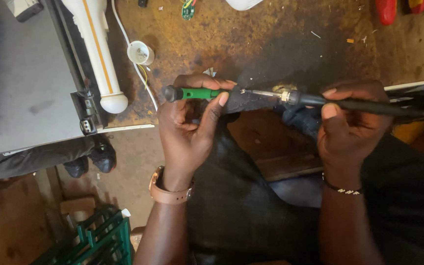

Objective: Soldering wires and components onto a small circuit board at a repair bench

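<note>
My left hand grips a small screwdriver with a green and black handle, held level and pointing right. Its tip meets the metal front end of a black soldering iron, which my right hand holds by the handle, thumb on top. Both hands hover over my lap, just in front of the stained brown workbench. A tan watch strap is on my left wrist and a thin beaded bracelet on my right.
A white tube-shaped device with an orange stripe lies on a grey flat panel at left. A small white cap, a white cable and a green circuit board sit on the bench. A green crate stands on the floor.
</note>
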